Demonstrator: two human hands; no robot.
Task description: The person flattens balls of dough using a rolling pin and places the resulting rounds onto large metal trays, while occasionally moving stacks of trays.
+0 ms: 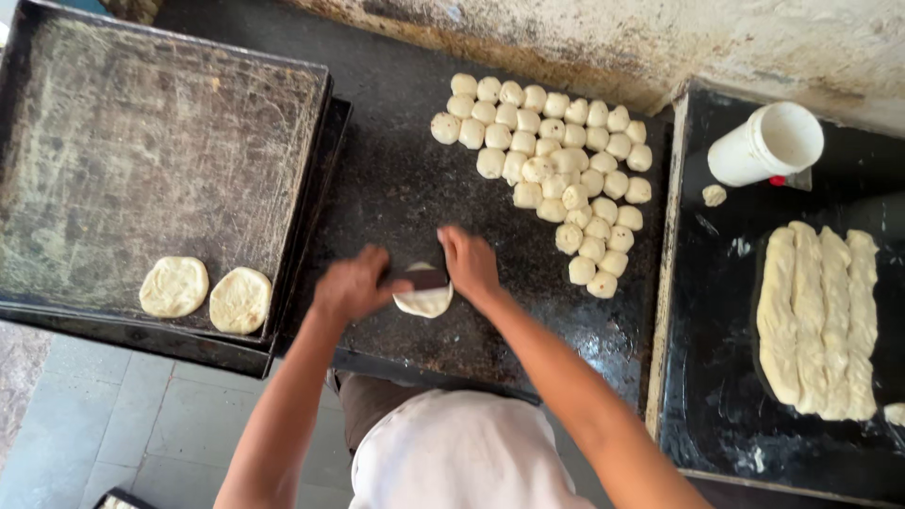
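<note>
Viewpoint: looking straight down over a person's shoulders at a dark work counter (405,188)
Left hand (351,286): knuckles up, fingers curled down over the left end of a dark rolling pin (426,279), gripping it
Right hand (468,264): palm down, pressed flat on the right end of the same pin, fingers stretched forward rather than wrapped
Rolling pin: one, short and dark, lying crosswise between the two hands, mostly hidden by them
Dough under the pin (424,303): one pale piece, partly flattened, its rounded lower edge showing just below the pin, on the counter close to the person's body
Dough balls (556,160): a tight cluster of small round pieces on the counter beyond the right hand; too many and too crowded for an exact count, roughly forty
Baking trays (141,160): at least two large dark metal trays stacked to the left, the top one scratched and worn
Flattened discs (174,286): two pale rounds lying side by side at the near edge of the top tray, almost touching
Right-hand tray (716,405): one black tray beside the counter
Dough ropes (818,320): four long pale strips laid side by side, touching, on the black tray
White cup (765,143): one, tipped on its side at the far end of the black tray, mouth facing right
Stray dough bit (715,195): one small lump just below the cup
</note>
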